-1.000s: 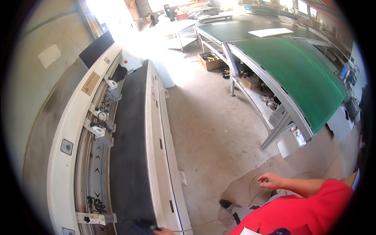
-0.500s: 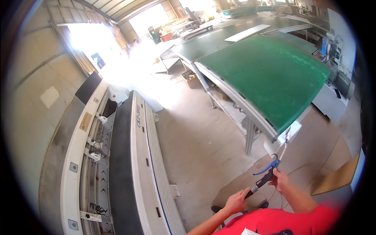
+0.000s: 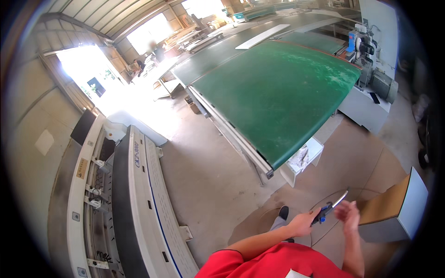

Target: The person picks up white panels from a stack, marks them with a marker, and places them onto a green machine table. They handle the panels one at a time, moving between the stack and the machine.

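Note:
My left hand (image 3: 303, 224) is closed around an air blow gun (image 3: 324, 213) with a black body, a blue part and a light metal nozzle. The nozzle points up and to the right. Just right of the gun, my right hand (image 3: 348, 215) is raised off it with the fingers apart, somewhat smeared, and nothing shows in it. A thin hose (image 3: 320, 241) lies on the floor around my feet. Beyond my hands stands a conveyor table with a green belt (image 3: 278, 92).
A white stool (image 3: 315, 148) with a cloth stands under the belt's near corner. At right are a wood-coloured and white panel box (image 3: 389, 204) and a motor (image 3: 384, 85). A long white machine (image 3: 162, 222) runs along the left. People (image 3: 139, 67) are far back.
My right hand has come off the blow gun, while my left has shifted from its hose end to its body. The view has swung right, and the gun now points more to the right.

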The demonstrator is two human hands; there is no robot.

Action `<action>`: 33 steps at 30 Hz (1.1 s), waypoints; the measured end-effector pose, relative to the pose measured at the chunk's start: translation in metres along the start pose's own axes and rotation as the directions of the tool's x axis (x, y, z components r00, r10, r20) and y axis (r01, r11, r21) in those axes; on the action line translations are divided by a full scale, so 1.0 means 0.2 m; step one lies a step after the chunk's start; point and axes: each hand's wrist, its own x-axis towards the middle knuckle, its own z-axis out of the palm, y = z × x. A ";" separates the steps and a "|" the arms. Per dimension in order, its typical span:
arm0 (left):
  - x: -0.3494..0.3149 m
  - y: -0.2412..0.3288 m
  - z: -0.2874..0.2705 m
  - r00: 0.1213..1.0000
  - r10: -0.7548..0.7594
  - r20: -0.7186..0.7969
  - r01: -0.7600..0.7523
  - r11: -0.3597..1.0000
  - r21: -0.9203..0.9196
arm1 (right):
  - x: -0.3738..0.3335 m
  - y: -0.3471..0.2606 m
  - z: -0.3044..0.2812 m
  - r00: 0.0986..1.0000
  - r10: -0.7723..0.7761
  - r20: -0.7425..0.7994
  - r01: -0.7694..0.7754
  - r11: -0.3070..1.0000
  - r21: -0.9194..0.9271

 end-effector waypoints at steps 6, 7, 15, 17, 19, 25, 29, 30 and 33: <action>0.43 0.21 -0.21 0.763 0.487 0.425 -0.311 0.853 -0.420 | 0.84 -0.33 -1.38 0.862 0.038 -0.506 0.138 0.942 0.305; 0.53 0.19 -0.23 0.715 0.530 0.456 -0.349 0.836 -0.424 | 0.96 -0.41 -1.47 0.835 0.044 -0.548 0.174 0.925 0.339; 1.23 0.05 -0.47 0.622 0.643 0.447 -0.440 0.759 -0.480 | 1.69 -0.76 -2.08 0.768 0.002 -0.641 0.061 0.995 0.077; 1.37 0.04 -0.56 0.601 0.660 0.450 -0.357 0.726 -0.588 | 1.82 -0.77 -2.02 0.779 0.040 -0.626 0.050 0.991 0.125; 1.47 0.04 -0.63 0.647 0.553 0.525 -0.399 0.833 -0.384 | 1.99 -0.74 -1.77 0.731 0.057 -0.680 0.031 0.993 0.118; 1.66 0.07 -0.72 0.708 0.570 0.417 -0.405 0.811 -0.421 | 2.32 -0.77 -1.97 0.715 0.135 -0.686 -0.142 0.989 0.046; 1.70 0.19 -0.73 0.752 0.583 0.308 -0.361 0.755 -0.547 | 2.71 -0.68 -1.87 0.673 0.143 -0.726 -0.094 0.990 0.108; 1.72 0.19 -0.70 0.786 0.530 0.318 -0.344 0.803 -0.486 | 2.77 -0.68 -1.83 0.706 0.129 -0.696 -0.109 0.991 0.073; 1.79 0.20 -0.61 0.867 0.384 0.317 -0.281 0.903 -0.326 | 2.99 -0.73 -1.73 0.761 0.100 -0.642 -0.140 0.990 -0.012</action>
